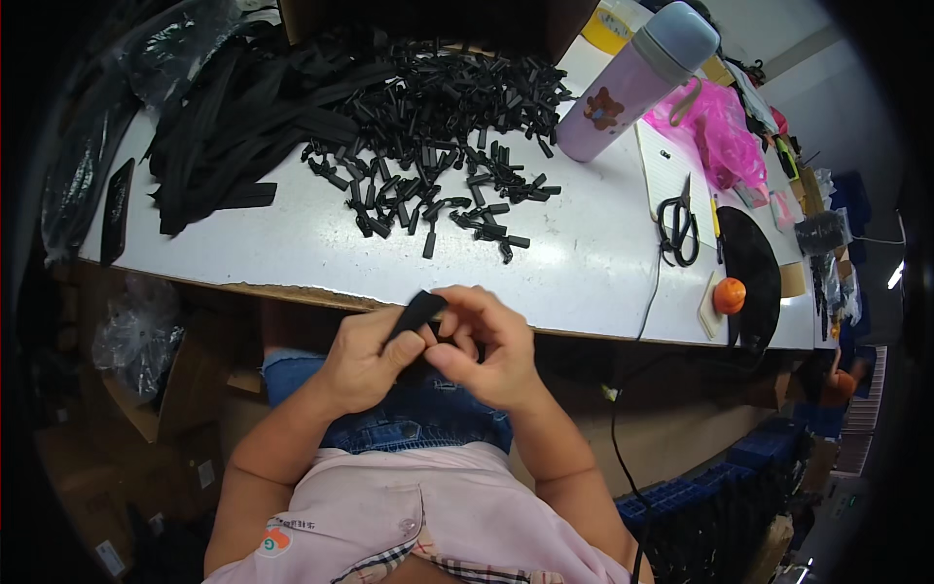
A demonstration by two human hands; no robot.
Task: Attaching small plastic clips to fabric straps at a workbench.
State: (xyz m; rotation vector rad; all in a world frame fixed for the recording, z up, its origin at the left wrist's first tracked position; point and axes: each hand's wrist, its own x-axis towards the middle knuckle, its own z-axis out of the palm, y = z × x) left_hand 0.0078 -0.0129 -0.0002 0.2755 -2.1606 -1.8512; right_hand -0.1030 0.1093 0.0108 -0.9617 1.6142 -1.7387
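Note:
My left hand [365, 360] is closed on a black zipper tape [418, 313], pinched between thumb and fingers just past the table's front edge, above my lap. Beside it, my right hand [491, 350] is curled, its fingertips close to the tape's end. Whatever those fingers hold is hidden or too small to make out. In front of both hands a wide heap of small black zipper sliders with pulls [418, 127] is scattered over the white table [321, 258]. More black zipper tapes [219, 127] lie in a bunch to the left.
A lilac bottle [623, 92] stands behind the heap. Scissors [678, 224], a notepad [662, 161], an orange round thing [729, 295] and a pink plastic bag [720, 136] lie to the right. A black phone-like slab [118, 212] is at far left. A cable [615, 428] hangs over the front edge.

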